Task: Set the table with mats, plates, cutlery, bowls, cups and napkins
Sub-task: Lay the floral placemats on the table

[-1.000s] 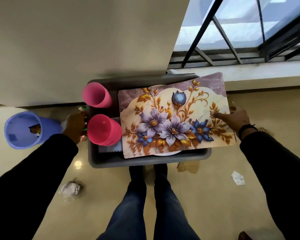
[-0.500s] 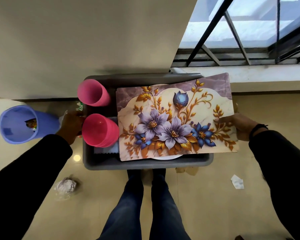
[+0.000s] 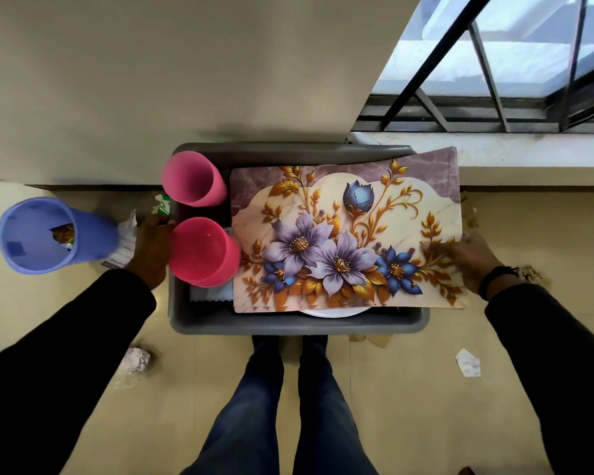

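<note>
Both hands grip grey tub [image 3: 288, 325] ends.

Daylight enters through the window [image 3: 515, 56] at upper right, lighting the scene softly. The wall [image 3: 151, 80] shows a faint shadow above the bin [image 3: 288, 325]. Wide-angle distortion bends the edges; dark sleeves lose detail.

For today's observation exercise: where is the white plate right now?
In the head view, the white plate lies in the grey tub, its edge peeking out under the floral mat, right of the pink cups.
</note>
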Motion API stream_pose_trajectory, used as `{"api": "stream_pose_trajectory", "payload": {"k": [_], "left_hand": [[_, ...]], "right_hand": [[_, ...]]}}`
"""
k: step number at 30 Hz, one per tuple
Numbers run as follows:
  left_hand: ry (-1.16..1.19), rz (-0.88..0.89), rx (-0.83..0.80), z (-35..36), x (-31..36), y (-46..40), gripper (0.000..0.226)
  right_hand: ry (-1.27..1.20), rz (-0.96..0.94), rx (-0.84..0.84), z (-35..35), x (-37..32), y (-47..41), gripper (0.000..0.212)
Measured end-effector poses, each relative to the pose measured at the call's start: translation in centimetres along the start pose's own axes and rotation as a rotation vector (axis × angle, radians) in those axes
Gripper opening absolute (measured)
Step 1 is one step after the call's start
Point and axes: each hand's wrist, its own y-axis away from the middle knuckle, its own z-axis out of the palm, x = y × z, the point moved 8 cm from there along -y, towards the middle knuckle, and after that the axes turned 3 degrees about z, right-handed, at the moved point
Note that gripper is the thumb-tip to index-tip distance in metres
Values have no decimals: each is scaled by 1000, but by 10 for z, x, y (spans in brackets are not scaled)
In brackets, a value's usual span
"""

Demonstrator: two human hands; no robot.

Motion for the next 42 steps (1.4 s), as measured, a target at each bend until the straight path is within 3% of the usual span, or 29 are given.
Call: {"api": "stream_pose_trajectory", "payload": {"k": [16, 24, 30, 38, 42], "left_hand": [[143, 17, 23, -3, -2, 33, 30], [175, 22, 50, -32, 22, 78, 30], [218, 90, 99, -74, 58, 131, 36], [159, 145, 227, -145, 68, 205, 18], [264, 122, 282, -179, 45, 235, 14]], "right_hand": [[36, -70, 93, -8, 11, 25, 32], [90, -137, 78, -29, -12, 75, 11], [129, -196, 61, -42, -42, 123, 17], [218, -346, -20, -35, -94, 186, 12], [310, -390, -32, -25, -118, 201, 23]]}}
